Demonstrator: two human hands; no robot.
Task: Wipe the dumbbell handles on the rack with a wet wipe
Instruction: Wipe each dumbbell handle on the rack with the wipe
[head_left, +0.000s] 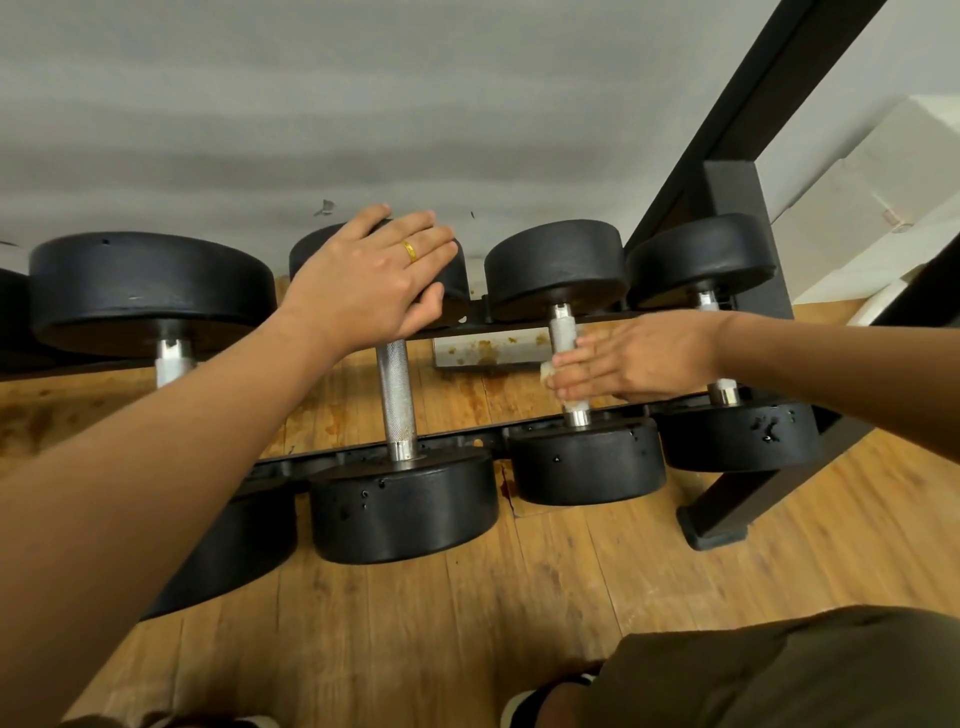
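Wet wipe (546, 371) is lying on a dumbbell handle (562, 332) on the rack (467, 439) — the right hand (644, 358) is pressing it there, fingers straight. The left hand (363, 275) is resting flat and open on another dumbbell's head (457, 280).

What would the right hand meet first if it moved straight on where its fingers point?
Beyond the handle it wipes, probably the next dumbbell's knurled handle; depth is unclear.
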